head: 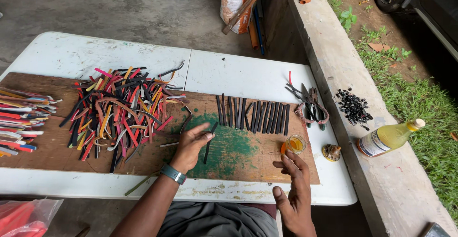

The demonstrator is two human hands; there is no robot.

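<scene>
on white folding table [248,74], wood board [47,148] w/ big pile of coloured strips [119,108] & row of black strips [253,115]. left hand [191,144] pinching black strip [209,144]; right hand [293,189] loose, fingers at small amber jar [296,144]. pliers [310,105] nearby.

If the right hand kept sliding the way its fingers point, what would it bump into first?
The right hand points up and a little left, toward the small jar of orange liquid. Its fingertips are already at the jar's base, so it would likely meet the jar first; actual contact is unclear.
</scene>
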